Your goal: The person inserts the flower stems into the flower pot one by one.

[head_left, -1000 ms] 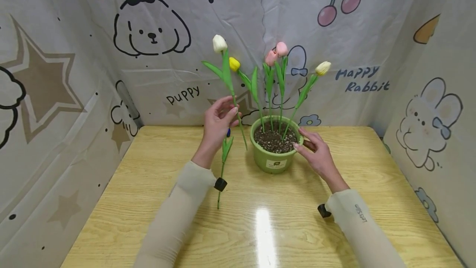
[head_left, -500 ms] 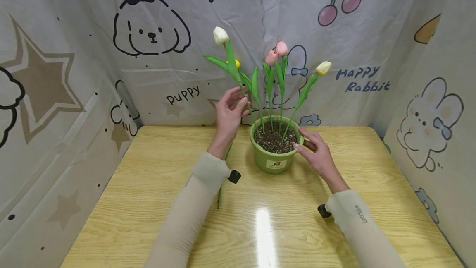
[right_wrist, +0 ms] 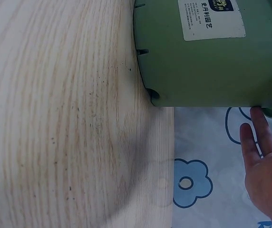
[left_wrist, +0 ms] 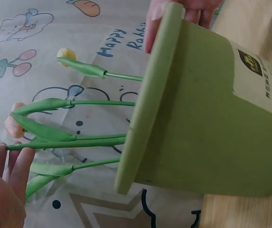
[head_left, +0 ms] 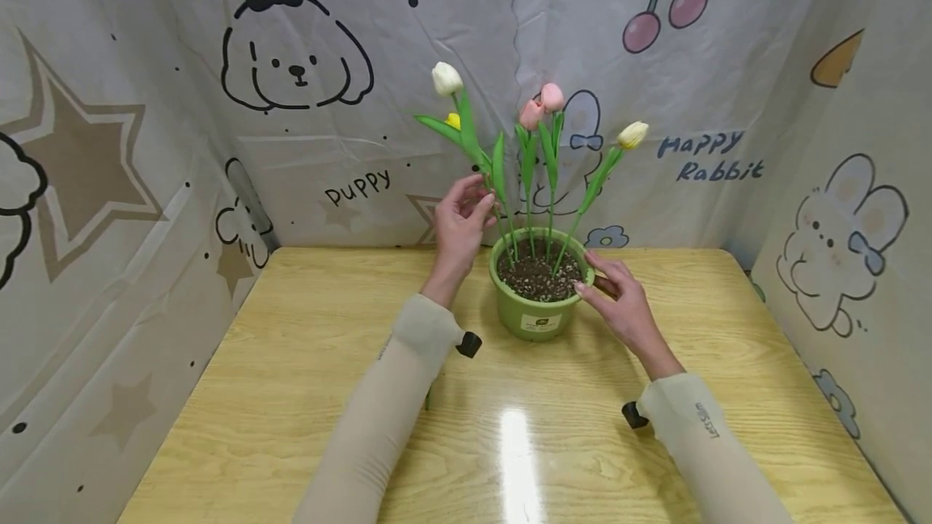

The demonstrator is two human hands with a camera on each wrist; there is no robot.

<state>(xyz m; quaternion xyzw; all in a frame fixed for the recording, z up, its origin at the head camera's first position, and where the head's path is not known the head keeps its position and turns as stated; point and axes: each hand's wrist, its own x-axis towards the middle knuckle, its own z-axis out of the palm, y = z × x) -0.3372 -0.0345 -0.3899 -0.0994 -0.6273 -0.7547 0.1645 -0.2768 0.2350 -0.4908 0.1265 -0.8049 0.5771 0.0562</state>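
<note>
My left hand [head_left: 459, 226] pinches the green stem of a white artificial tulip [head_left: 446, 79] at the left side of the green flowerpot [head_left: 539, 328]. In the left wrist view the stem [left_wrist: 79, 143] runs down behind the pot's rim [left_wrist: 148, 102], its lower end hidden. My right hand [head_left: 620, 297] grips the rim on the right, its fingertips under the lip in the right wrist view. In the dark soil [head_left: 535, 275] stand two pink tulips [head_left: 532, 114], a pale yellow tulip [head_left: 633, 134] leaning right and a yellow tulip [head_left: 453, 120], mostly covered by the white one's leaves.
The pot stands near the back of the wooden table [head_left: 291, 346]. A stem end [head_left: 428, 397] lies on the table, the rest hidden under my left forearm. A printed cloth [head_left: 328, 144] hangs behind and at both sides.
My left hand has carried the white tulip rightward to the pot, its stem end going from beside the pot to within the rim. The right hand keeps its hold on the rim.
</note>
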